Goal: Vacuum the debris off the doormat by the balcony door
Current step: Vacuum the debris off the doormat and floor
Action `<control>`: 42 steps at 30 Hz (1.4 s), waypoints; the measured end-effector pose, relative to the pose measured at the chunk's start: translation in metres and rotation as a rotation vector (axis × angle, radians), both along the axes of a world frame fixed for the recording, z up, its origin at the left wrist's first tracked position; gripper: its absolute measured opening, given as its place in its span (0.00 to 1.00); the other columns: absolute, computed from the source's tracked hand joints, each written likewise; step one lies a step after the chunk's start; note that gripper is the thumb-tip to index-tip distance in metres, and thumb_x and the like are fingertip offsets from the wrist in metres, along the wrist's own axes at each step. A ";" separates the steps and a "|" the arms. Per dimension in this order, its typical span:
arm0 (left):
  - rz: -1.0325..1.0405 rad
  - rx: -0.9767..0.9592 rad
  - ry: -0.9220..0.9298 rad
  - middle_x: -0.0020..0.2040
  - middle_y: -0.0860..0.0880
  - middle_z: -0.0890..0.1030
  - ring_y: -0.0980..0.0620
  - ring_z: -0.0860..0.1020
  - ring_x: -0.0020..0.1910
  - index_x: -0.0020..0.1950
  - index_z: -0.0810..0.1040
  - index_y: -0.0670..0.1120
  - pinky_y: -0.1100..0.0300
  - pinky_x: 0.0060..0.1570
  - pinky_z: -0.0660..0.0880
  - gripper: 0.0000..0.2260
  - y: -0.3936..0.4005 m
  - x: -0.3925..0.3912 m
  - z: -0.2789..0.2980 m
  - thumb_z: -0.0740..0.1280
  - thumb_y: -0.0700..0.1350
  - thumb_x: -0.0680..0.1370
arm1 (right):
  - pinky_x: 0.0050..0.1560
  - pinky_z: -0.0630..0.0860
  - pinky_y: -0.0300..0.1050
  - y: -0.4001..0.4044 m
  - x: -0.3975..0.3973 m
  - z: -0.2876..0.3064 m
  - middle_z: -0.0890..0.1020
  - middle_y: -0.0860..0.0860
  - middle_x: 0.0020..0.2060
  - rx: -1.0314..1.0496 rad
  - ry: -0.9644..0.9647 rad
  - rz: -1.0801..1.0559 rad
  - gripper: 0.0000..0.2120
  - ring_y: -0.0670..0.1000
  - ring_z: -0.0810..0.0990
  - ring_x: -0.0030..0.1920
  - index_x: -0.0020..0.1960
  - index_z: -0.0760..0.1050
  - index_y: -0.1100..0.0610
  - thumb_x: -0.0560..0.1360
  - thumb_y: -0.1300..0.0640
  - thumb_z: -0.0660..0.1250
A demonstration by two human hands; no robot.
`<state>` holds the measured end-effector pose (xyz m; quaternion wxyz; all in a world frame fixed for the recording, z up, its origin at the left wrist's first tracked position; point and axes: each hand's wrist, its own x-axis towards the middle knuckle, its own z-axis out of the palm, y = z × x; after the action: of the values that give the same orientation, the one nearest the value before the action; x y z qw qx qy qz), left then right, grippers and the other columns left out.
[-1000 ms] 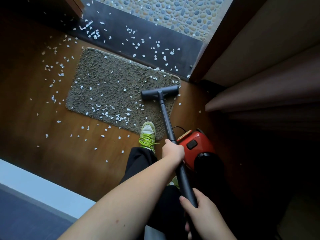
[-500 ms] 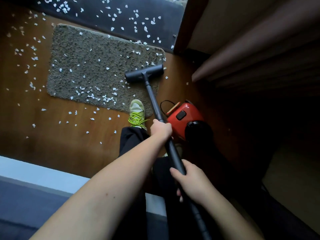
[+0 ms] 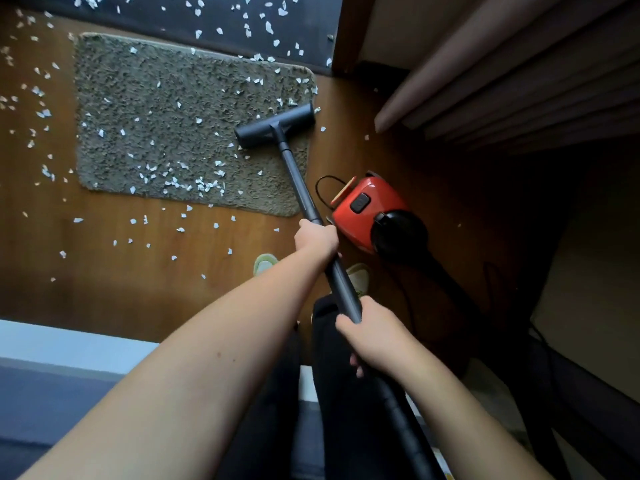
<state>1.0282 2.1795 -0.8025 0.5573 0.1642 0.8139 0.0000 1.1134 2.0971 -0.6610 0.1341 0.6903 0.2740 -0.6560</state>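
Observation:
A grey-brown shaggy doormat (image 3: 166,109) lies on the wooden floor below the dark door threshold (image 3: 225,15). White paper scraps (image 3: 194,183) are scattered over the mat, thickest near its near edge. The black vacuum head (image 3: 275,129) rests on the mat's right part. Its black wand (image 3: 299,192) runs back toward me. My left hand (image 3: 317,237) grips the wand halfway down. My right hand (image 3: 372,336) grips it lower, where the hose begins.
The red and black vacuum body (image 3: 372,211) sits on the floor right of the wand, its cord (image 3: 322,188) looping beside it. More scraps (image 3: 38,112) litter the floor left of the mat. Curtain folds (image 3: 502,71) hang at right. My shoe tips (image 3: 265,263) show below the mat.
The vacuum head has slid back toward me on the mat's right side. My foot has stepped off the mat's corner, and my view has tilted down.

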 end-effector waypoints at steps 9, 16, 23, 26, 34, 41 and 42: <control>-0.038 -0.012 -0.085 0.50 0.43 0.78 0.47 0.83 0.30 0.56 0.65 0.45 0.58 0.29 0.79 0.09 -0.019 -0.030 -0.011 0.61 0.46 0.79 | 0.38 0.82 0.46 -0.029 -0.028 -0.007 0.81 0.53 0.49 0.046 -0.143 0.183 0.20 0.50 0.83 0.34 0.63 0.65 0.52 0.75 0.43 0.62; 0.040 -0.028 -0.093 0.49 0.44 0.77 0.44 0.83 0.32 0.58 0.65 0.45 0.52 0.35 0.83 0.12 -0.036 -0.046 -0.001 0.61 0.48 0.77 | 0.44 0.80 0.43 -0.042 -0.040 0.007 0.81 0.48 0.45 0.085 -0.138 0.228 0.24 0.48 0.81 0.39 0.68 0.62 0.48 0.76 0.42 0.62; 0.120 -0.004 -0.027 0.56 0.40 0.79 0.36 0.83 0.46 0.73 0.60 0.46 0.41 0.49 0.81 0.35 -0.085 -0.052 -0.031 0.57 0.57 0.66 | 0.48 0.68 0.31 -0.052 -0.045 0.021 0.73 0.45 0.50 0.104 -0.124 0.293 0.25 0.41 0.73 0.47 0.71 0.58 0.47 0.77 0.42 0.62; 0.175 -0.005 -0.006 0.55 0.40 0.80 0.37 0.84 0.46 0.74 0.58 0.46 0.42 0.49 0.81 0.36 -0.100 -0.060 -0.038 0.57 0.57 0.67 | 0.48 0.68 0.31 -0.055 -0.050 0.019 0.74 0.45 0.50 0.077 -0.112 0.333 0.25 0.43 0.76 0.49 0.71 0.58 0.46 0.77 0.42 0.62; 0.312 -0.089 -0.018 0.50 0.43 0.78 0.44 0.84 0.32 0.61 0.65 0.44 0.52 0.32 0.83 0.12 -0.106 -0.092 0.009 0.60 0.46 0.79 | 0.59 0.74 0.36 -0.072 -0.062 0.003 0.78 0.49 0.60 0.055 -0.061 0.474 0.31 0.46 0.79 0.57 0.75 0.56 0.49 0.76 0.42 0.61; 0.324 -0.092 -0.005 0.47 0.44 0.80 0.43 0.85 0.36 0.60 0.67 0.45 0.48 0.40 0.83 0.17 -0.111 -0.083 -0.006 0.60 0.52 0.75 | 0.48 0.69 0.31 -0.064 -0.057 0.003 0.78 0.47 0.58 0.085 -0.093 0.568 0.27 0.44 0.78 0.52 0.72 0.59 0.48 0.76 0.43 0.61; 0.335 -0.086 -0.008 0.48 0.44 0.80 0.42 0.85 0.37 0.61 0.67 0.46 0.47 0.41 0.83 0.20 -0.113 -0.079 -0.011 0.60 0.54 0.73 | 0.47 0.69 0.31 -0.062 -0.054 0.004 0.78 0.46 0.57 0.089 -0.091 0.583 0.26 0.44 0.78 0.50 0.71 0.60 0.48 0.76 0.43 0.62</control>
<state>0.9490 2.0662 -0.8137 0.5594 0.0025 0.8268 0.0589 1.0589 2.0353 -0.6574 0.2986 0.6165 0.4832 -0.5453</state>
